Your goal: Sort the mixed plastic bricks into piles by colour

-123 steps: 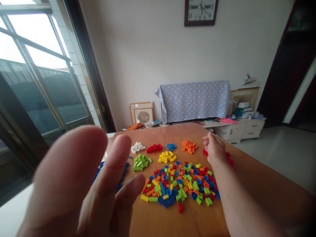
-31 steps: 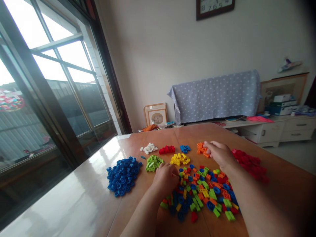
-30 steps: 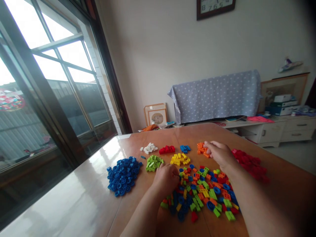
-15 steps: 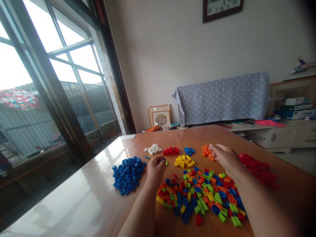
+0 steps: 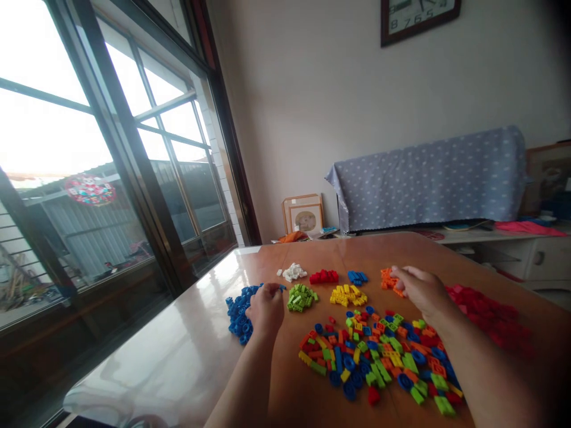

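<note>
My left hand (image 5: 266,312) is over the right side of a heap of blue toy bricks and round pieces (image 5: 239,315), its fingers pinched together. Whatever those fingertips hold is hidden. To its right lies a small pile of lime-green bricks (image 5: 302,298). Just beyond its fingers a small blue piece (image 5: 282,288) rests on the table. My right hand (image 5: 419,288) hovers at the small orange brick pile (image 5: 389,282), thumb and fingers closed at its edge; I cannot make out what is between them. Nearer me spreads a large mixed heap of coloured bricks (image 5: 379,351).
On the brown table (image 5: 267,380) are piles of white bricks (image 5: 294,272), red bricks (image 5: 324,276), blue bricks (image 5: 357,277) and yellow bricks (image 5: 348,295). A larger red heap (image 5: 486,315) lies beyond my right forearm. A cloth-covered object (image 5: 428,178) stands behind the table.
My left hand has moved left from beside the green pile to the blue heap, uncovering the green bricks. The right hand stays at the orange pile. The view has turned slightly left.
</note>
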{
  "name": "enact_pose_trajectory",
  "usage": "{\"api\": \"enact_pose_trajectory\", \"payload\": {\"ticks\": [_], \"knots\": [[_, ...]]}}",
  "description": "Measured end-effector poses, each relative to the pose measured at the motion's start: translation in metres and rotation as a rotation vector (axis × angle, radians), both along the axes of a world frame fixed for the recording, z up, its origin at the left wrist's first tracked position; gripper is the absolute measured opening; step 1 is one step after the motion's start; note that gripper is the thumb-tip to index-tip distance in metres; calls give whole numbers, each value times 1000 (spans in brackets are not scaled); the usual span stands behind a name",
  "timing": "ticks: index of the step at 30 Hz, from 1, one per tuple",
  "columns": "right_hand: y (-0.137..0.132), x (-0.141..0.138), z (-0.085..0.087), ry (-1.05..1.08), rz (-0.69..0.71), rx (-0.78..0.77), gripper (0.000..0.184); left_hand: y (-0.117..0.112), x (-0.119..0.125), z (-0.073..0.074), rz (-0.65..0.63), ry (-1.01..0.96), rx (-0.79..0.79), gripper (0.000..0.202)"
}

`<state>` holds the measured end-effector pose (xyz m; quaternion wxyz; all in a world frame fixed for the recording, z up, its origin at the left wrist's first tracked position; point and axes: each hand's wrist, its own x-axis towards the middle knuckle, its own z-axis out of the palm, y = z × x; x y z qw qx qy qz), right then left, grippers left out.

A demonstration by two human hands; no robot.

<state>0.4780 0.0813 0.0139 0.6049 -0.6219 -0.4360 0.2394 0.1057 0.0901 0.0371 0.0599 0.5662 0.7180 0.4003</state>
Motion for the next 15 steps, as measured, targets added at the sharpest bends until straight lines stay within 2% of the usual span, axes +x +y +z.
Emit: {"api": "enact_pose_trajectory", "payload": {"ticks": [3,7,12,15], "knots": [[-1,-1,-1,7,12,13,43,-5,-30,-3,102,180,-2,28],[2,1,-4,-7,16,-7,43,-6,-56,-13,173,252,-19,30],[9,8,-10,-49,-3,-40,44,-2,-62,-23,208,265,-62,33],[9,10,-11,-58,-1,-34,45,-2,-59,-25,202,300,-33,34]]}}
